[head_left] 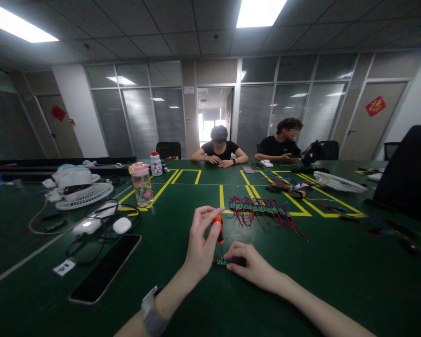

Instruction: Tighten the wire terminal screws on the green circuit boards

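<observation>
My left hand (202,241) is closed around the handle of a screwdriver (220,238) with an orange and black grip. The screwdriver stands nearly upright, its thin shaft pointing down at a small green circuit board (221,262) on the table. With thumb and fingers, my right hand (249,263) pinches the right end of that board, where dark wires run under the palm. Whether the tip sits in a screw is too small to tell. Just beyond my hands lies a row of similar green boards (256,207) with red and blue wires.
On the left lie a phone (106,269), a white earbud case (122,225), a power strip (91,223) and a white fan (84,195). A pink-lidded bottle (141,186) stands behind them. Two people sit across the green table (182,309). A dark monitor (403,173) is at right.
</observation>
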Motion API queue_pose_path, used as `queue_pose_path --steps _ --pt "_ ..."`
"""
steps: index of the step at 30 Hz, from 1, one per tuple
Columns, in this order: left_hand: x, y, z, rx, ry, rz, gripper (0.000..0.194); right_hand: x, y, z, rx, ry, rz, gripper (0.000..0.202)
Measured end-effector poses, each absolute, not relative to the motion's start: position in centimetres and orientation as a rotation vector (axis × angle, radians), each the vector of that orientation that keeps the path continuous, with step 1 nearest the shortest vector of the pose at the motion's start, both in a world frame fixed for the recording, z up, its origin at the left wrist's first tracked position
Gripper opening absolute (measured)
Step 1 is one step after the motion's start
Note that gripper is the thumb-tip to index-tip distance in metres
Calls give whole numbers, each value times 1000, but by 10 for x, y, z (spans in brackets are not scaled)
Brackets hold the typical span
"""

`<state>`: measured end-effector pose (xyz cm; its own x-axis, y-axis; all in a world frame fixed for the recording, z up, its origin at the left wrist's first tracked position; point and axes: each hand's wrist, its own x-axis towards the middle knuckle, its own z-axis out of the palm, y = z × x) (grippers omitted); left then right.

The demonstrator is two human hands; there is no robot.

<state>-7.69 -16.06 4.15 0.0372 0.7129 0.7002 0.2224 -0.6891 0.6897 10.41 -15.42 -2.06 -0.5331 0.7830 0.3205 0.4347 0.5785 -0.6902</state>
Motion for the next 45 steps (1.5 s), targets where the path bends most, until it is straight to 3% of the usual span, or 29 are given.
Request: queue_pose_path --steps 3,9,14,21,27,34,40,45 --pt "-76 -160 40 1843 828 1612 33 104 -154 -21 -958 -2193 729 21" --pt "-76 -160 40 1929 989 1716 20 104 -154 -21 -973 -2201 721 21" --pt "-75 -160 40 1810 839 1621 35 104 -155 -19 -983 -2210 714 20" --pt "-75 -163 41 1957 971 1743 18 104 -156 -18 -984 -2206 718 19" --pt "-75 -160 38 1813 856 1664 34 104 -155 -19 -988 -2219 700 19" --pt "-76 -162 42 1969 977 1768 15 104 -155 -20 -983 -2223 694 17" --pt "-74 -160 38 1828 822 1621 35 104 -156 -18 -987 -2232 688 16" --pt "-75 -161 40 1916 923 1699 21 104 -156 -18 -989 -2226 693 16"
